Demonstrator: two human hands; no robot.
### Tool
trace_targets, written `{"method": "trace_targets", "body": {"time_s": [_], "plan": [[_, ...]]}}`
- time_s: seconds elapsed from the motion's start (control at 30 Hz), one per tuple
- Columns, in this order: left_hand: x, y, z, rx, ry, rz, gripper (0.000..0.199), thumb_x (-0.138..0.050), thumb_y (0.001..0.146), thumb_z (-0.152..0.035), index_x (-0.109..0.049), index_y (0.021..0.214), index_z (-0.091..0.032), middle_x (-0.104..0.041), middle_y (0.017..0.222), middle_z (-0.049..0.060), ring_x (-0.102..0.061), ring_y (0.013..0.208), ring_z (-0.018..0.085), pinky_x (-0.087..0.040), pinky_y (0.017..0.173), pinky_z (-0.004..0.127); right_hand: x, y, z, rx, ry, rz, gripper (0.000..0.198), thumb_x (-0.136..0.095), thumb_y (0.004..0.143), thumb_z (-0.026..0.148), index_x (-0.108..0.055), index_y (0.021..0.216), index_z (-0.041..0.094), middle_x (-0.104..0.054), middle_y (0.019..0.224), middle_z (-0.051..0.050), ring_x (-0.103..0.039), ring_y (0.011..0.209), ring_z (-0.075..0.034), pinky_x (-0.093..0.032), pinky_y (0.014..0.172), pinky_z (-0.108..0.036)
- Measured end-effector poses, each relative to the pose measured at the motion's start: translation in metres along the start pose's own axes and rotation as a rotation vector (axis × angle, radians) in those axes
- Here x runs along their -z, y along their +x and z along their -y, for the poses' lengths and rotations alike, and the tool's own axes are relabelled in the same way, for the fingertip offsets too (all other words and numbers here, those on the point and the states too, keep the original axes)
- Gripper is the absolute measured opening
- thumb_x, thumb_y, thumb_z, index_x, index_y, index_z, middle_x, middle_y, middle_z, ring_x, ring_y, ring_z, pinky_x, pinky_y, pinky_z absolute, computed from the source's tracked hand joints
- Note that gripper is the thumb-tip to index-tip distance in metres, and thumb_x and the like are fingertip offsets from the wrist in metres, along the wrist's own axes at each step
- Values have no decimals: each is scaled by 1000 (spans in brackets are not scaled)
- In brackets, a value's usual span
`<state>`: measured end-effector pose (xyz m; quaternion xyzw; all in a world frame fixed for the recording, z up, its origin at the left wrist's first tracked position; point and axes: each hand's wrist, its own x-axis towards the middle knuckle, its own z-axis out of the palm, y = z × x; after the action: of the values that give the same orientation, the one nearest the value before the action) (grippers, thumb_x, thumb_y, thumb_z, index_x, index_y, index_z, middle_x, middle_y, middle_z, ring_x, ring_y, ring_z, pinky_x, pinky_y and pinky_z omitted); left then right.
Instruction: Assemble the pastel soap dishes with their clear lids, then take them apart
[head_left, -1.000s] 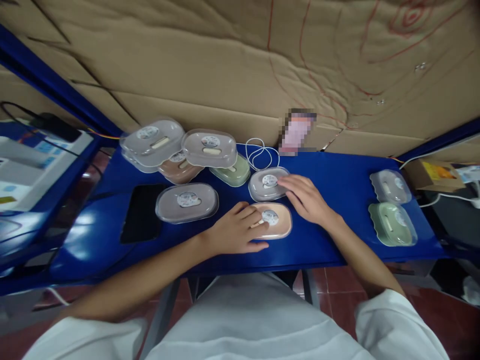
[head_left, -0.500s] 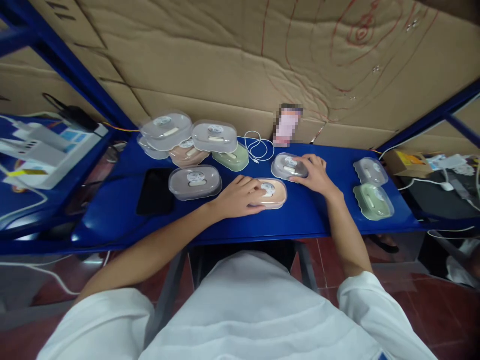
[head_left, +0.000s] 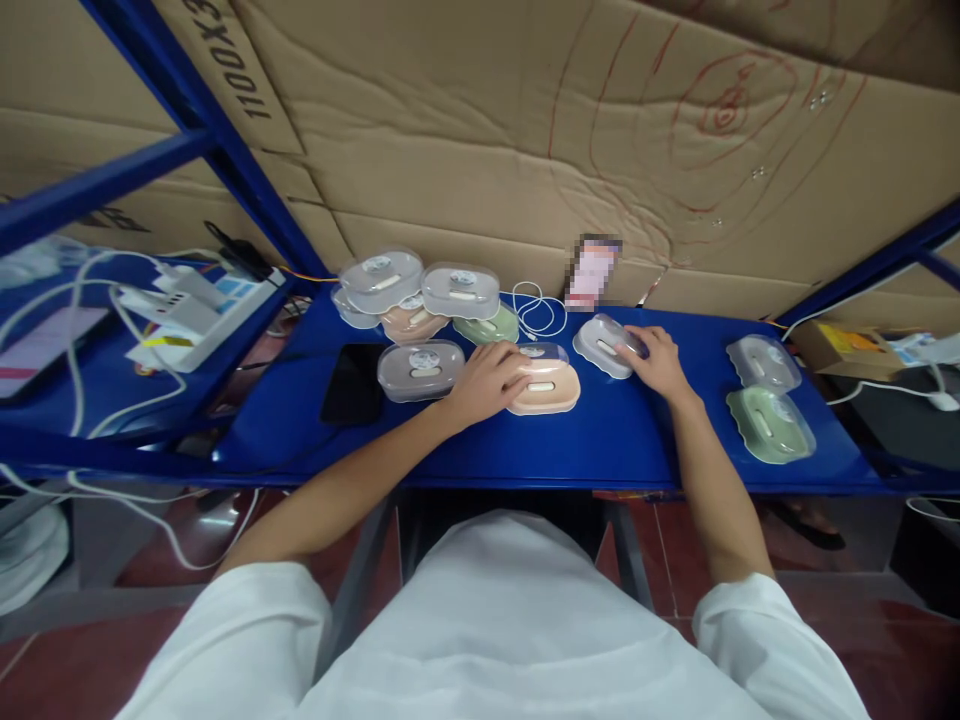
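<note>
My left hand [head_left: 486, 382] is curled over the left end of a peach oval plastic box [head_left: 546, 398]. Its clear lid [head_left: 551, 352], with a round sticker, sits shifted toward the back, partly off the peach base; the fingertips hide where they grip. My right hand [head_left: 658, 362] grips the right end of a grey oval box [head_left: 600, 338], thumb at the front side and fingers behind. Whether its clear lid is seated, I cannot tell. To the left of my left hand lies another grey lidded box [head_left: 421, 370].
Several lidded boxes are stacked at the back left, a grey one [head_left: 381, 282] on top. A black tablet-like slab [head_left: 352, 384], a coiled white cable [head_left: 540, 312] and a propped phone [head_left: 592, 272] share the blue table [head_left: 480, 455]. Green [head_left: 769, 425] and grey [head_left: 763, 362] boxes stand at right.
The peach box's clear lid has shifted back off its base under my left hand. The grey box has turned slightly under my right hand. The camera view has swung left and up.
</note>
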<state>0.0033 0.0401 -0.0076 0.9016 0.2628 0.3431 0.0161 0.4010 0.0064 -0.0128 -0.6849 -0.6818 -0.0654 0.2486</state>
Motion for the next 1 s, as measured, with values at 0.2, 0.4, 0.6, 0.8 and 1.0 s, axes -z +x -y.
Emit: {"method": "trace_targets", "body": {"time_s": [0.2,0.4,0.6,0.8,1.0], "plan": [[6,-2,-16,-209,0,79,22,-52,110,-23,-74,111,-21,-75,111,8,-68,100,22,-52,92,37,-1,1,9,19,-15,-75,55,-50,106,60,-67,143,23,-66,141,-17,-60,132,-38,-47,107,-57],[7,-5,-29,-458,97,155,20,-54,111,-21,-73,112,-17,-77,113,9,-72,106,22,-53,96,35,12,1,40,193,68,-43,45,-41,112,50,-77,120,24,-80,117,-12,-72,114,-31,-54,104,-51],[8,-3,-31,-434,130,322,33,-61,110,-32,-66,139,-17,-72,136,15,-68,124,28,-50,107,41,7,-4,63,282,56,66,43,-47,112,52,-76,127,23,-79,130,-11,-72,123,-31,-55,109,-48],[7,-2,-31,-363,104,343,44,-66,107,-33,-60,148,-18,-65,147,17,-63,134,32,-44,118,47,0,-4,61,273,-24,135,51,-51,109,57,-72,136,19,-73,138,-16,-67,130,-37,-52,112,-54],[4,-3,-31,-281,134,362,56,-65,108,-37,-51,158,-17,-64,148,18,-62,135,34,-44,117,47,-2,-3,56,228,-61,176,52,-51,108,57,-70,141,22,-71,143,-16,-63,132,-40,-51,110,-58]]}}
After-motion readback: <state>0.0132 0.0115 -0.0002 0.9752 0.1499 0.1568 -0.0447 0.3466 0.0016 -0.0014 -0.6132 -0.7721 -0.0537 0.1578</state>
